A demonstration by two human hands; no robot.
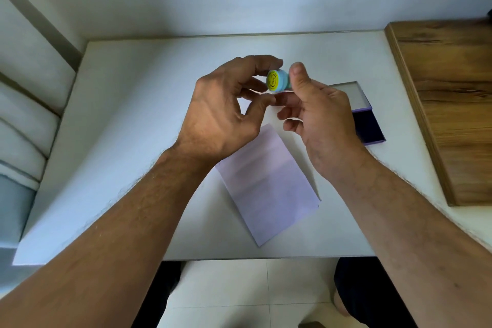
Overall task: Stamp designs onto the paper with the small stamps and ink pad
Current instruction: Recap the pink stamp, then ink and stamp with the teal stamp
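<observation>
A small round stamp (277, 80), light blue with a yellow face, is held above the white table (138, 120). My left hand (226, 114) pinches it between curled index finger and thumb. My right hand (316, 117) holds its other end, thumb up beside it and fingers curled beneath. A sheet of pale lilac paper (269, 189) lies on the table below my hands. The open ink pad (364, 112), with a grey lid and dark blue pad, sits behind my right hand, partly hidden by it.
A wooden board (450, 104) lies along the table's right side. A white wall stands behind the table. A padded seat (26, 104) is at the left. The table's front edge runs above my knees and a tiled floor.
</observation>
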